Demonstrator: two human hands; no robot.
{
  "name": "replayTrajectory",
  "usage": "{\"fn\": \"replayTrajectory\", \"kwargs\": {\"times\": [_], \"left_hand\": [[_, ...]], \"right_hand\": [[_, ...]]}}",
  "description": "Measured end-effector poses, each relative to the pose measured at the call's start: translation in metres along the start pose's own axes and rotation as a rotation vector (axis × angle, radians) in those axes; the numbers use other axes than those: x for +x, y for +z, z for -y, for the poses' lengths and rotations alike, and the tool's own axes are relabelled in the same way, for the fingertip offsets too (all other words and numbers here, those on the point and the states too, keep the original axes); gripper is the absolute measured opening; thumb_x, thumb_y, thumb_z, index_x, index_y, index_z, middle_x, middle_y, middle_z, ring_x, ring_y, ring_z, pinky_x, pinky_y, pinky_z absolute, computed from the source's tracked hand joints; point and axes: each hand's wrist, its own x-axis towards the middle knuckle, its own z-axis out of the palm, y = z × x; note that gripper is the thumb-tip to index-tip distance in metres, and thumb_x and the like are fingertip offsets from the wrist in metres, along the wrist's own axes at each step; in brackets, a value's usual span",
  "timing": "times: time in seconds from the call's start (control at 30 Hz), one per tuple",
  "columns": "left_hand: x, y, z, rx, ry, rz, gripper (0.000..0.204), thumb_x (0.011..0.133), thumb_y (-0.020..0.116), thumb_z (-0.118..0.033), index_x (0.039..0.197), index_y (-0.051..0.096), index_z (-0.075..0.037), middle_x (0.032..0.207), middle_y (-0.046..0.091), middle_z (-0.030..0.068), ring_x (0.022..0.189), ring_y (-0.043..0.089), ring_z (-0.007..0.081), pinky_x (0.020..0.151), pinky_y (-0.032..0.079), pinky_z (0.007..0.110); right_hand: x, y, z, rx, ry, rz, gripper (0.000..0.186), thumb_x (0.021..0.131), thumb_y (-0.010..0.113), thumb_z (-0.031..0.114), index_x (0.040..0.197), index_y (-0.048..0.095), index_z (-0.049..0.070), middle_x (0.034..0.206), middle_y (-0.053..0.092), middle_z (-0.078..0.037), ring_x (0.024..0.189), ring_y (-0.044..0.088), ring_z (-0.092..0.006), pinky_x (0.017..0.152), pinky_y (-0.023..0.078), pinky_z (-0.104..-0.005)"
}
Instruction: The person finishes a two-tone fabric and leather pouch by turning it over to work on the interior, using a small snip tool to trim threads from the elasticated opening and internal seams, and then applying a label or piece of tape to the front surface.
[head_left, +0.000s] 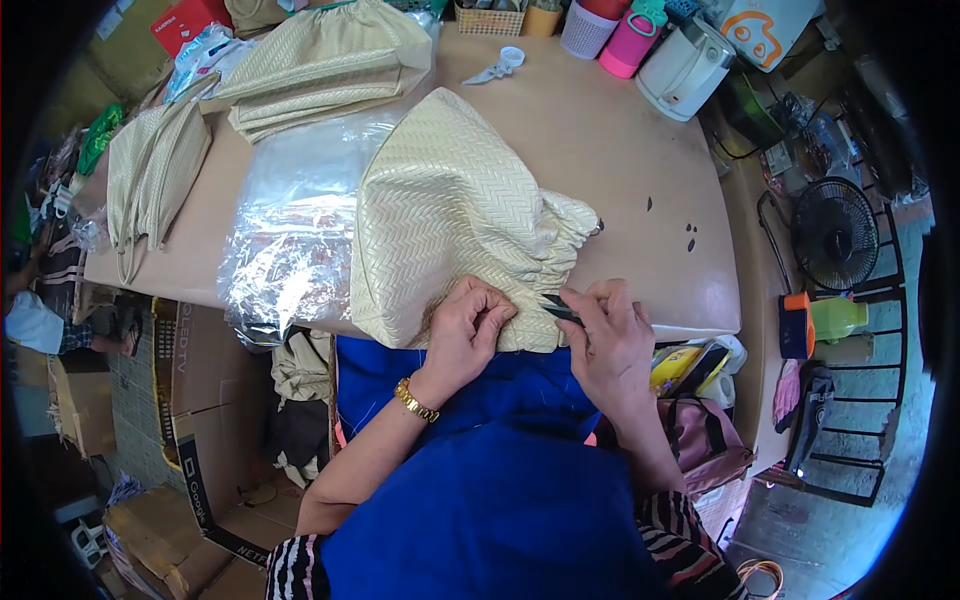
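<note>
A cream bag (440,215) with a herringbone weave lies in front of me at the table's near edge, its gathered end toward the right. My left hand (466,335), with a gold watch (413,402) on the wrist, is closed in a pinch on the bag's lower edge. Between the fingers of my right hand (612,345) are small black thread snips (561,308), their dark tips pointing left against the gathered fabric. The fingertips of both hands partly cover the spot where they work.
Clear plastic sheets (290,220) lie under the bag's left side. More cream bags rest farther back (325,65) and at left (160,165). A kettle (685,65), a pink bottle (628,45) and a white tape roll (510,57) stand along the far side. A fan (835,232) is at right.
</note>
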Motion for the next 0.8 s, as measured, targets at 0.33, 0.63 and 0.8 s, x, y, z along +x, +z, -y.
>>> {"fn": "replayTrajectory", "kwargs": {"times": [0.33, 0.63, 0.8], "left_hand": [[0.000, -0.003, -0.003, -0.181, -0.126, 0.110, 0.009, 0.086, 0.066, -0.003, 0.080, 0.061, 0.002, 0.102, 0.054, 0.0080, 0.078, 0.051, 0.0117, 0.066, 0.043, 0.023], [0.002, -0.007, -0.002, -0.182, -0.066, 0.164, 0.014, 0.084, 0.068, -0.005, 0.076, 0.058, 0.001, 0.103, 0.054, 0.0112, 0.099, 0.051, 0.0195, 0.085, 0.042, 0.029], [0.000, -0.007, -0.001, -0.174, -0.061, 0.186, 0.015, 0.086, 0.068, -0.013, 0.079, 0.061, -0.001, 0.107, 0.055, 0.0095, 0.106, 0.049, 0.0200, 0.093, 0.040, 0.032]], "right_hand": [[0.000, 0.004, 0.009, -0.017, -0.054, 0.123, 0.027, 0.069, 0.075, 0.007, 0.095, 0.066, 0.007, 0.087, 0.051, -0.007, 0.067, 0.056, -0.0245, 0.061, 0.043, -0.0366], [-0.004, 0.015, -0.001, 0.061, -0.005, -0.022, 0.024, 0.069, 0.075, 0.009, 0.081, 0.055, 0.010, 0.082, 0.050, -0.005, 0.061, 0.056, -0.0243, 0.058, 0.044, -0.0356], [-0.007, 0.019, -0.006, 0.061, -0.038, -0.017, 0.026, 0.070, 0.075, 0.008, 0.081, 0.052, 0.010, 0.081, 0.050, -0.005, 0.061, 0.056, -0.0253, 0.056, 0.044, -0.0370]]}}
